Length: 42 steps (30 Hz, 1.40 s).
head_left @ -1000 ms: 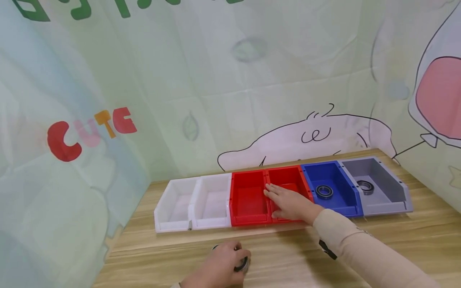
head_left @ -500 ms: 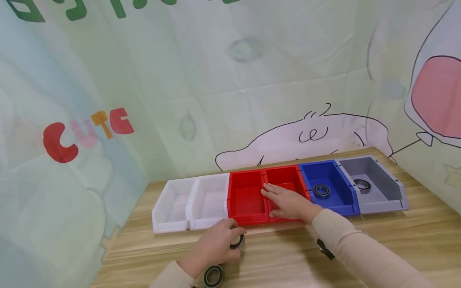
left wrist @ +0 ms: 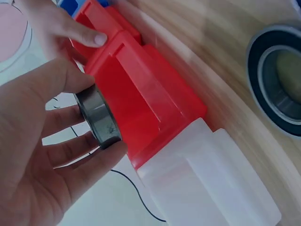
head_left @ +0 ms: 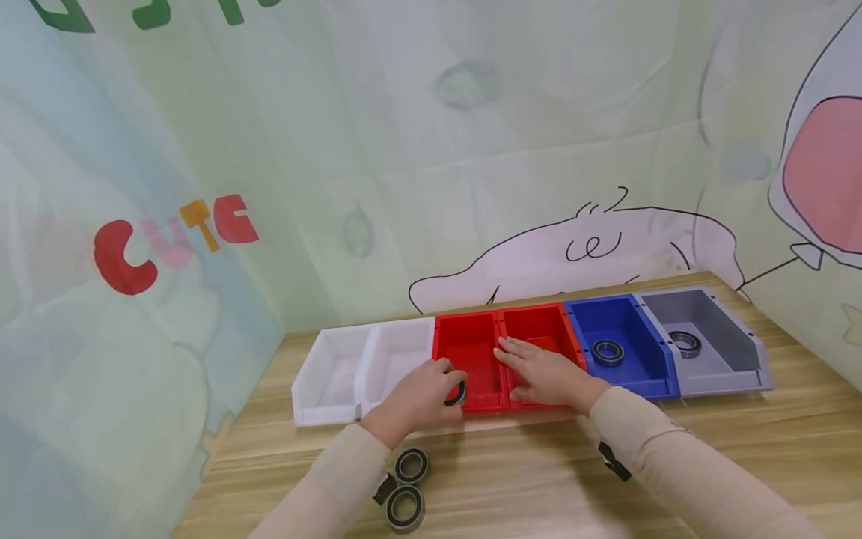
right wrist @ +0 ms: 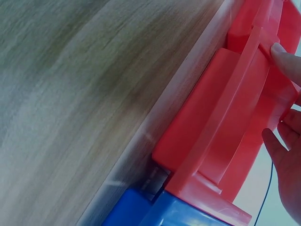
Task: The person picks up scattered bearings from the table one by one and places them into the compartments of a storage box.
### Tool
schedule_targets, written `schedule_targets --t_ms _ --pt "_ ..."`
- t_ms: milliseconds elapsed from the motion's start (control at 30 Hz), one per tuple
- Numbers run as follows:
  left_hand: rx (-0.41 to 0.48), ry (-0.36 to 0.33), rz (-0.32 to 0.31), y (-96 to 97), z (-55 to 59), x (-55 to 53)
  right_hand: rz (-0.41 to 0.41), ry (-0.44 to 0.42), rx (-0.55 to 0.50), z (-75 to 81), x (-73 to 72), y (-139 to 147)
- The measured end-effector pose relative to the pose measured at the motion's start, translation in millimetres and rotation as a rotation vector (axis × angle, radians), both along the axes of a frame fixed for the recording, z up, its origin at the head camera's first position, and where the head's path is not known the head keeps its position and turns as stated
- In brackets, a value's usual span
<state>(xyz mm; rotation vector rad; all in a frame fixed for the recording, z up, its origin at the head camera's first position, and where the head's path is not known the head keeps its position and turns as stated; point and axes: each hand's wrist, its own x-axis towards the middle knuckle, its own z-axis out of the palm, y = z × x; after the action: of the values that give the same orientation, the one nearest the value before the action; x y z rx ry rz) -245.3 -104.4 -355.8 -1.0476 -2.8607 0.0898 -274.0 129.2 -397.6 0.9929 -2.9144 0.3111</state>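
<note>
Bearing [head_left: 459,393] now over red bin [head_left: 471,340] edge

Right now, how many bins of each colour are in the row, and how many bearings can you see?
White bins: 2
Red bins: 2
Blue bin: 1
Grey bin: 1
Bearings: 5, one held by the left hand
Total: 11

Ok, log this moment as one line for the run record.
left hand: pinches bearing over left red bin | right hand: rests flat on right red bin | two bearings on table
</note>
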Motion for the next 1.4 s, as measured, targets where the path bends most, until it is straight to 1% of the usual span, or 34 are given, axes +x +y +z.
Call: schedule_targets --t_ms 100,200,367,500,667,733,833,1000,1200,1267,1400 --pt "0.006 -0.022 0.026 3.9 0.3 -8.9 0.004 0.002 0.001 0.3 0.1 0.9" --pt "-0.002 -0.029 0.044 7.2 -1.3 -17.9 0.012 0.003 0.003 0.2 0.3 0.6" --pt "-0.015 -0.071 0.111 16.2 -4.2 -31.5 0.02 0.038 0.026 -0.9 0.0 0.4" --pt "-0.02 -0.107 0.157 27.2 -5.7 -39.1 0.007 0.042 0.04 -0.6 0.3 1.2" --pt "-0.019 -0.112 0.202 41.3 -8.6 -46.4 -0.004 0.031 0.035 -1.1 0.7 3.0" --pt "-0.015 -0.115 0.226 45.6 -12.0 -49.7 -0.009 0.029 0.031 -1.8 0.3 2.8" --pt "-0.011 -0.128 0.263 49.7 -20.2 -56.0 -0.009 0.023 0.026 -3.8 -0.2 1.5" --pt "-0.021 -0.148 0.302 54.1 -33.6 -66.5 -0.01 0.027 0.023 -6.4 1.6 1.1" --pt "-0.046 -0.151 0.301 60.8 -43.6 -74.8 -0.018 0.036 0.012 -6.1 2.5 1.6" --pt "-0.033 -0.16 0.303 61.7 -47.7 -76.9 -0.014 0.035 0.006 -5.7 2.5 0.9" --pt "0.023 -0.164 0.297 61.4 -56.3 -79.7 -0.003 0.027 -0.001 -4.8 2.0 -1.2"
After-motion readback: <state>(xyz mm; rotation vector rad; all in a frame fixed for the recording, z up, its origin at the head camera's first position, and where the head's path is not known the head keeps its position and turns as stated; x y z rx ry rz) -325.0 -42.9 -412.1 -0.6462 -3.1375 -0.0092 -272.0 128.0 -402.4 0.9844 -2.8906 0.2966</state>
